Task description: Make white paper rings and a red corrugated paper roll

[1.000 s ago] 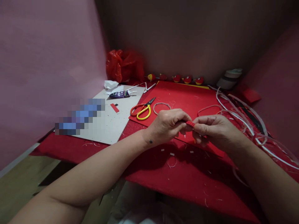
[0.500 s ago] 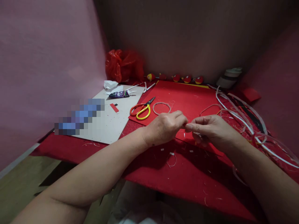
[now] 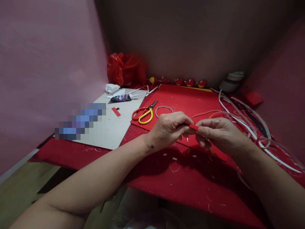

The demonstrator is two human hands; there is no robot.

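Observation:
Between my two hands is a small ribbed red roll, which looks like coiled corrugated paper (image 3: 193, 127). My left hand (image 3: 170, 128) pinches its left end between thumb and fingertips. My right hand (image 3: 215, 133) grips the right end, with the fingers curled beneath. Most of the piece is hidden by the fingers. Under both hands lies a sheet of red corrugated paper (image 3: 186, 98). Scissors (image 3: 145, 113) with one orange-red and one yellow handle rest on its left edge, beside a pale ring of coiled strip (image 3: 164, 110).
A grey board (image 3: 100, 133) at the left bears a dark glue tube (image 3: 121, 97) and a red scrap (image 3: 116, 111). Several small red-and-yellow bird figures (image 3: 190, 82) line the back by a red plastic bag (image 3: 126, 68). White strips (image 3: 238, 117) and a lidded cup (image 3: 232, 81) are at right.
Both hands have turned slightly, and the red ribbed roll now shows between the fingertips. A reddish strip near the right hand has shifted left. The view has moved a little.

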